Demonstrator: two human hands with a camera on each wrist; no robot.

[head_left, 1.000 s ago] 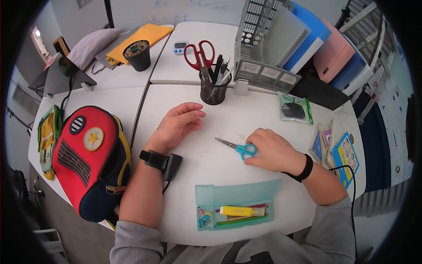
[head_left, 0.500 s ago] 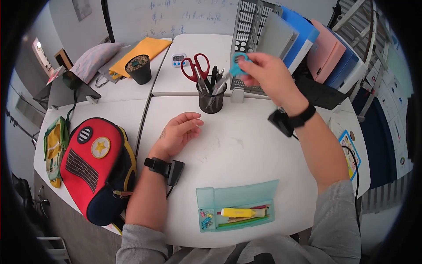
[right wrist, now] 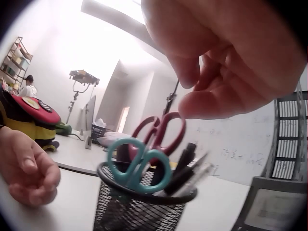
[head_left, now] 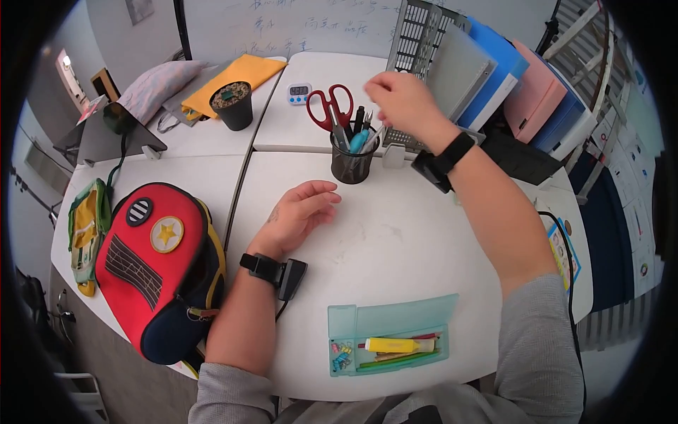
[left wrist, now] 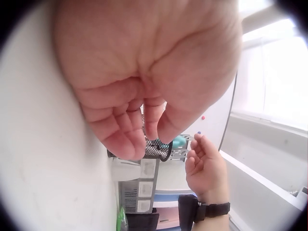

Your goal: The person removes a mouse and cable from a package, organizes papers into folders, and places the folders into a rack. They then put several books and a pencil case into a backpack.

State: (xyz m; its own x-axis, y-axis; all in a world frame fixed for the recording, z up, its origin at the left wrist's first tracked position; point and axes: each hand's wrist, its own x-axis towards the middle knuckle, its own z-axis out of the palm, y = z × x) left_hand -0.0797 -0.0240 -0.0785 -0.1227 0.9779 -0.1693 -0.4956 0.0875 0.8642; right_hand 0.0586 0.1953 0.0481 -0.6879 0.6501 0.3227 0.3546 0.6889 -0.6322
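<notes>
A black mesh pen cup stands beyond the left hand, holding red-handled scissors, several pens and teal-handled scissors. Seen from the right wrist, the teal scissors have their finger loops up above the cup's rim, in front of the red pair. Over the cup, slightly to its right, hangs my right hand, fingers loosely bent and holding nothing. My left hand rests on the table in front of the cup, palm turned inward, fingers relaxed with nothing in them.
Near the front edge lies an open teal pencil case with a yellow highlighter, pencils and small clips. A red backpack lies at left. File folders in a grey rack stand behind right; a potted plant and timer sit farther back.
My right hand lifted the teal scissors from the table, carried them to the pen cup and let them go inside it. The left hand stayed on the table.
</notes>
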